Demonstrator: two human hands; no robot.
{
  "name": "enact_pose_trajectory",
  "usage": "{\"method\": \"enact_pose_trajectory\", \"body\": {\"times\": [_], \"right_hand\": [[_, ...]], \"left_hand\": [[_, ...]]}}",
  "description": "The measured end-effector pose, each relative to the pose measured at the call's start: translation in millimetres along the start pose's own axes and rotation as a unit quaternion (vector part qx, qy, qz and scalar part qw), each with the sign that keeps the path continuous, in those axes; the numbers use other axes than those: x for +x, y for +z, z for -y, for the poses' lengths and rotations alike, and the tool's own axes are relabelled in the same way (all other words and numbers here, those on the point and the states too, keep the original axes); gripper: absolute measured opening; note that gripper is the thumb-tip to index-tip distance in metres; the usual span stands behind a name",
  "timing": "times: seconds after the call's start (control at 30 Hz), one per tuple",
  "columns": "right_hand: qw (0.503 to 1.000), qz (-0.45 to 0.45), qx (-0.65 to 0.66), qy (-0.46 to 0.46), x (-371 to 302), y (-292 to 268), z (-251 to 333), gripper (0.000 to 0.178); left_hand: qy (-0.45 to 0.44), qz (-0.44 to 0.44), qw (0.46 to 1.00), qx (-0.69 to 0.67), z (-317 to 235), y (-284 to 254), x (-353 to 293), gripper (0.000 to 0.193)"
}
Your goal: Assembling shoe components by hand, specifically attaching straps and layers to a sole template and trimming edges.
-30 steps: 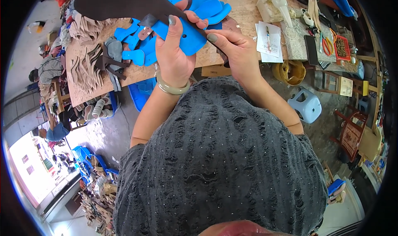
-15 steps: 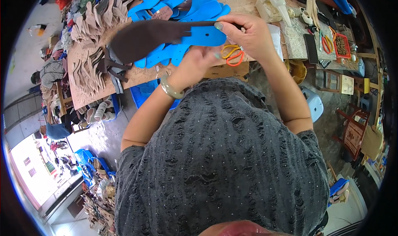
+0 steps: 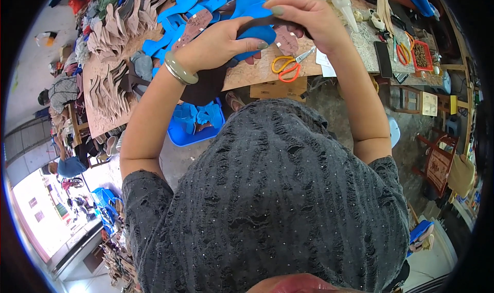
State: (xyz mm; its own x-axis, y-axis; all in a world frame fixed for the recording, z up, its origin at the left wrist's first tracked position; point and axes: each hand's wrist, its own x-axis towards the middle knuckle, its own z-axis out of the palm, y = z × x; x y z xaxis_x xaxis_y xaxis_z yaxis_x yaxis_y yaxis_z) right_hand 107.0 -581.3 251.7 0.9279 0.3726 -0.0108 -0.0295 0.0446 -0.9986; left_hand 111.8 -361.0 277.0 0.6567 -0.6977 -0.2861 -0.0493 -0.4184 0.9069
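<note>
A shoe insole, blue on one side and dark brown leather on the other, is bent between my two hands. My left hand is closed on it, thumb over the blue side, and the broad brown part hangs below this hand past the table edge. My right hand pinches the dark brown edge at its other end; some of its fingers are hidden. Scissors with yellow and orange handles lie on the table below my hands. Behind is a pile of blue insoles, with a mauve sole piece on it.
Rows of beige insoles stand at the table's left. A glue bottle, a black phone and a red basket of small pieces are at the right. Below the table edge is a blue bin with blue pieces.
My left hand has moved up and left and closed on the insole. The insole, earlier stretched out flat from my right hand, is now bent, its broad end hanging down. My right hand rose slightly.
</note>
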Motion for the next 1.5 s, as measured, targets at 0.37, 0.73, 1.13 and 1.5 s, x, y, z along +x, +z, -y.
{"method": "enact_pose_trajectory", "body": {"times": [0.37, 0.73, 1.13, 1.5], "right_hand": [[0.936, -0.096, 0.333, -0.061, -9.0, 13.2, -14.9, 0.008], [0.933, -0.142, 0.325, -0.052, 1.3, 48.4, -6.7, 0.023], [0.968, -0.200, 0.118, -0.091, -3.7, 66.1, -30.0, 0.017], [0.965, -0.214, 0.108, -0.105, -4.5, 70.4, -36.9, 0.016]], "left_hand": [[0.106, -0.065, 0.980, -0.158, -1.4, 12.2, 4.4, 0.035], [0.119, -0.240, 0.919, -0.290, -0.5, 22.9, 6.0, 0.030], [0.141, -0.359, 0.861, -0.332, -20.2, 34.4, 6.5, 0.027], [0.127, -0.361, 0.859, -0.341, -21.9, 37.3, 7.1, 0.028]]}}
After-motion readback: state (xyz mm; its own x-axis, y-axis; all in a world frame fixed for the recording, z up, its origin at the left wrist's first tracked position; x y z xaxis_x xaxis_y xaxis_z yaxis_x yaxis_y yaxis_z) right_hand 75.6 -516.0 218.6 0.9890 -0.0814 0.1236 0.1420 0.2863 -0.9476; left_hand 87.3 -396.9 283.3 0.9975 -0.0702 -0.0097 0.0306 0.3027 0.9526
